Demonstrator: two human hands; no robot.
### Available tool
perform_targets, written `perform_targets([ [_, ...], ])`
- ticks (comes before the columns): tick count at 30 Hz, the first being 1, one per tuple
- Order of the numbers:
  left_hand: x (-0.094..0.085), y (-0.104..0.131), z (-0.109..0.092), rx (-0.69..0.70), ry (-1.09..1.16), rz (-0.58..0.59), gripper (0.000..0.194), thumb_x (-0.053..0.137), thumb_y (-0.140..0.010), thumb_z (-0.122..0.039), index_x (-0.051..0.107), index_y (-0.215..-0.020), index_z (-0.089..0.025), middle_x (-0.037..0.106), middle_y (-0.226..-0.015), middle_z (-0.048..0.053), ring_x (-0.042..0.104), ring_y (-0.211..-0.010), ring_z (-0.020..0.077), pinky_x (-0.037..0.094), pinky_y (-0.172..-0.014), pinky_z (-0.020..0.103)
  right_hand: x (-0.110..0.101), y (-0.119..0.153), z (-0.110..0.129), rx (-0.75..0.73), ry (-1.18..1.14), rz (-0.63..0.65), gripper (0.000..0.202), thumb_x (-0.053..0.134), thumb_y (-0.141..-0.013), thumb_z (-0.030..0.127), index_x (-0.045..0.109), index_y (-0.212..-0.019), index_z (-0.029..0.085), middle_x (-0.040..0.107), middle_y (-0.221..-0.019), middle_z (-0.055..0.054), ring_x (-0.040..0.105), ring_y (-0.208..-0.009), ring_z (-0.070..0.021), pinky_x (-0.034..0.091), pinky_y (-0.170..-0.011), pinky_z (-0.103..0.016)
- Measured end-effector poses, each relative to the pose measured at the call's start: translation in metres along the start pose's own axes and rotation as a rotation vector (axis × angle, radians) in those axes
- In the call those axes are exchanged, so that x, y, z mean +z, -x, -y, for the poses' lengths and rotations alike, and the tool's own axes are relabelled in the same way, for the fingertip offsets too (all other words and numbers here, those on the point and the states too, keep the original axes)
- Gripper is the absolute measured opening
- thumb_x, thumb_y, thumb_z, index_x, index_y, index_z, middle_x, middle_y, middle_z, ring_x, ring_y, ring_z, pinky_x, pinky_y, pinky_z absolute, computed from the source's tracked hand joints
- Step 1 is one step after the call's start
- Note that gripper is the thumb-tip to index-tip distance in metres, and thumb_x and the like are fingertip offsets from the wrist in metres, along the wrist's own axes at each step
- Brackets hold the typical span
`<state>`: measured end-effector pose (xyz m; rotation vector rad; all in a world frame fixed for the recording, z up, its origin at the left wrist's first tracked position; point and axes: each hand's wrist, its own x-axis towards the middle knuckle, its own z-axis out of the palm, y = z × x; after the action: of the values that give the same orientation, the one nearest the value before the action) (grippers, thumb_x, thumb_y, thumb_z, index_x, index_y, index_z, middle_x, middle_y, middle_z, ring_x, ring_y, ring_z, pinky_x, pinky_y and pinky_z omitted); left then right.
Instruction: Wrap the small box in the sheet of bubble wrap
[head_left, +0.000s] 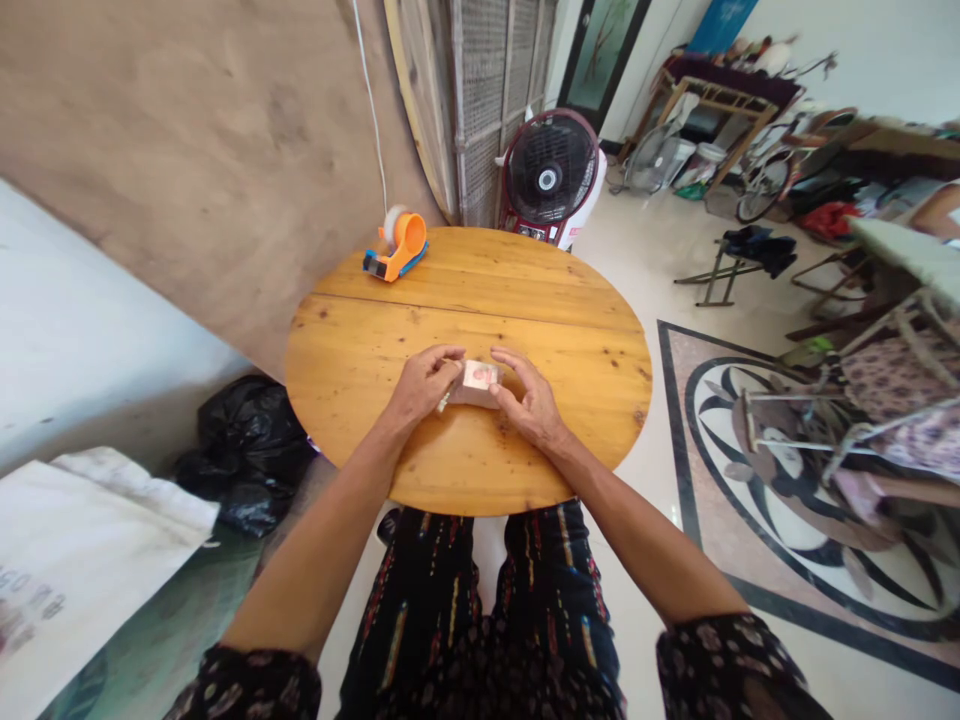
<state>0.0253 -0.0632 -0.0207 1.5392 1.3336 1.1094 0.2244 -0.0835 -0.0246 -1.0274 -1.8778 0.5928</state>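
A small box-like packet (480, 376), with a pale top and a reddish mark on it, rests on the round wooden table (480, 470) between my hands. My left hand (429, 382) is at its left end, thumb and fingertips pressed together on a pale strip or flap that I cannot make out clearly. At the right end is my right hand (531, 402), its thumb touching the packet's corner and its fingers held apart from the thumb.
An orange tape dispenser (400, 245) stands near the table's back left edge. Behind the table is a fan (551, 170). Black plastic bags (251, 450) and a white sack (90, 540) lie at the left. A folding stool (727, 265) is at the right.
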Motion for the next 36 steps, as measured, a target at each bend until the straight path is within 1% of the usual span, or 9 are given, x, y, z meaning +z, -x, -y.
perform_targets([
  [4,0.0,0.001,0.001,0.044,0.003,-0.003,0.037,0.057,-0.078,-0.036,0.072,-0.103,-0.013,0.073,-0.101,0.008,0.065,-0.087,0.0194,0.052,-0.081,0.031,0.0,-0.001,0.0,0.002,-0.004,-0.002,0.038,0.059,-0.088,0.036,0.061,-0.124,0.024,0.061,-0.137,-0.011,0.055,-0.131,-0.0255,0.04,-0.113,-0.049],
  [8,-0.001,0.002,-0.002,0.108,-0.011,0.002,0.036,0.058,-0.079,-0.037,0.073,-0.103,-0.014,0.069,-0.093,0.006,0.061,-0.078,0.016,0.05,-0.073,0.028,0.001,-0.001,-0.001,-0.008,0.013,0.001,0.042,0.064,-0.084,0.037,0.06,-0.125,0.025,0.062,-0.136,-0.01,0.056,-0.13,-0.0262,0.041,-0.112,-0.05],
  [13,0.0,0.004,-0.003,0.143,-0.011,0.02,0.032,0.061,-0.077,-0.034,0.073,-0.101,-0.015,0.066,-0.093,0.006,0.06,-0.078,0.0155,0.05,-0.071,0.027,0.003,-0.001,-0.003,-0.002,0.045,0.033,0.048,0.067,-0.081,0.039,0.06,-0.125,0.023,0.064,-0.133,-0.012,0.058,-0.126,-0.0283,0.044,-0.109,-0.05],
  [17,0.001,0.006,-0.007,0.101,0.005,0.042,0.03,0.063,-0.076,-0.033,0.072,-0.098,-0.014,0.065,-0.089,0.005,0.058,-0.073,0.0143,0.05,-0.066,0.027,0.005,-0.001,-0.005,0.019,0.047,0.038,0.046,0.065,-0.081,0.038,0.061,-0.124,0.023,0.066,-0.131,-0.011,0.06,-0.124,-0.0283,0.044,-0.108,-0.05],
  [22,-0.003,0.011,-0.018,-0.04,0.094,0.122,0.031,0.065,-0.077,-0.036,0.069,-0.098,-0.014,0.067,-0.084,0.005,0.058,-0.064,0.0146,0.045,-0.053,0.025,0.006,0.001,-0.005,0.039,0.03,0.055,0.045,0.064,-0.083,0.037,0.061,-0.125,0.023,0.068,-0.128,-0.011,0.062,-0.119,-0.0275,0.046,-0.106,-0.049],
  [25,-0.004,0.012,-0.021,-0.084,0.126,0.152,0.029,0.064,-0.078,-0.036,0.068,-0.097,-0.014,0.068,-0.082,0.005,0.059,-0.062,0.0146,0.043,-0.05,0.024,0.006,0.001,-0.005,0.04,0.033,0.061,0.044,0.064,-0.083,0.037,0.062,-0.125,0.023,0.068,-0.128,-0.011,0.062,-0.119,-0.0276,0.046,-0.107,-0.049],
  [29,-0.002,0.009,-0.015,-0.036,0.119,0.13,0.029,0.064,-0.078,-0.036,0.068,-0.097,-0.015,0.068,-0.086,0.005,0.061,-0.068,0.0151,0.047,-0.056,0.025,0.005,0.0,-0.006,0.03,0.021,0.057,0.045,0.066,-0.083,0.038,0.061,-0.125,0.023,0.067,-0.128,-0.011,0.062,-0.119,-0.0283,0.046,-0.106,-0.049],
  [32,-0.001,0.005,-0.008,0.048,0.078,0.085,0.028,0.064,-0.077,-0.036,0.07,-0.095,-0.015,0.067,-0.096,0.007,0.064,-0.078,0.0163,0.053,-0.069,0.029,0.004,0.001,-0.007,0.0,-0.006,0.024,0.043,0.065,-0.084,0.041,0.062,-0.124,0.023,0.065,-0.131,-0.012,0.059,-0.124,-0.0281,0.044,-0.109,-0.048],
  [36,0.0,0.002,-0.003,0.123,0.054,0.048,0.027,0.064,-0.075,-0.037,0.072,-0.09,-0.016,0.066,-0.108,0.01,0.065,-0.091,0.0201,0.055,-0.082,0.034,0.004,0.0,-0.007,-0.011,-0.036,-0.025,0.038,0.065,-0.085,0.04,0.064,-0.119,0.023,0.064,-0.131,-0.012,0.057,-0.127,-0.027,0.042,-0.111,-0.047],
])
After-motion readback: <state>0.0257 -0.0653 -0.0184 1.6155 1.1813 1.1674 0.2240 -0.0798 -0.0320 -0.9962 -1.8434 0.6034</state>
